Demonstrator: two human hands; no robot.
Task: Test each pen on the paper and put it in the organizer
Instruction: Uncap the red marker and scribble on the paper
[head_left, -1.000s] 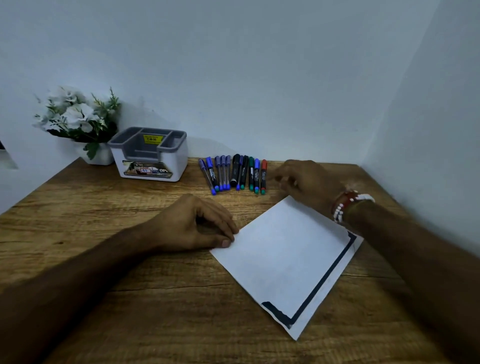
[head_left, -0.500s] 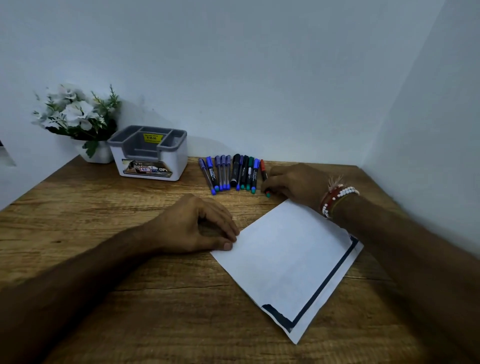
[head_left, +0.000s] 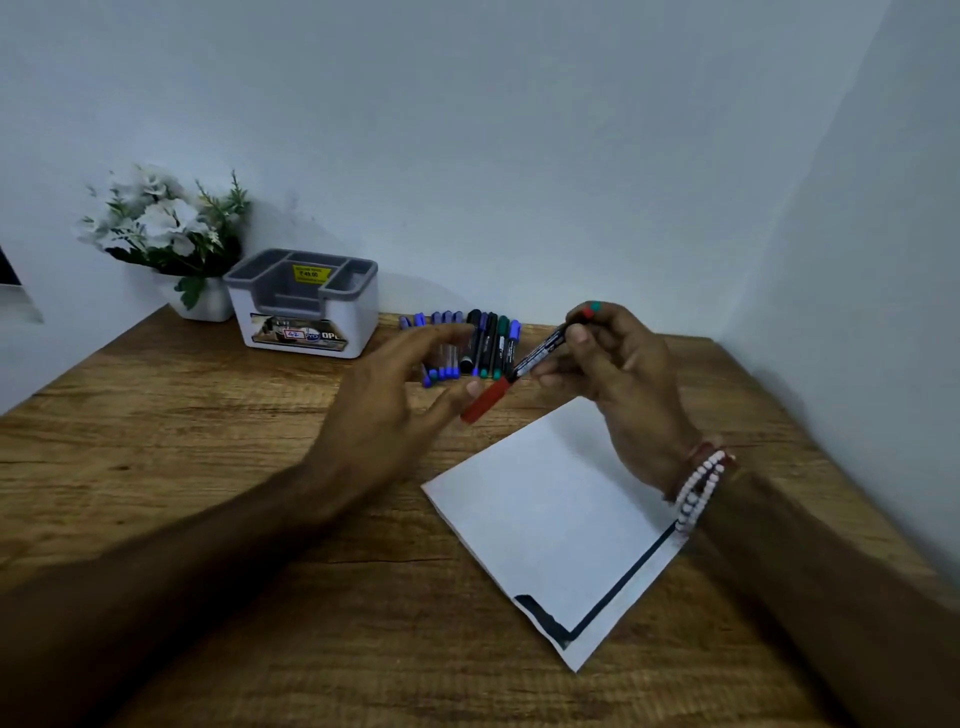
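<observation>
Just beyond the paper (head_left: 545, 519) at 12 o'clock, my right hand (head_left: 618, 374) pinches the red pen (head_left: 535, 353), long axis running 2 to 8 o'clock. Its cap (head_left: 485, 400) points at my left hand (head_left: 395, 395), spread, empty, just beside it.

Organizer (head_left: 304, 304) left of the pens (head_left: 470, 343), paper (head_left: 556, 519) before them

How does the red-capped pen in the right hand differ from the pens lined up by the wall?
The red-capped pen is held off the table by the right hand, slanted; the row of pens lies flat on the table. Its cap is red; the row's visible caps are blue, green and black. All look capped.
</observation>
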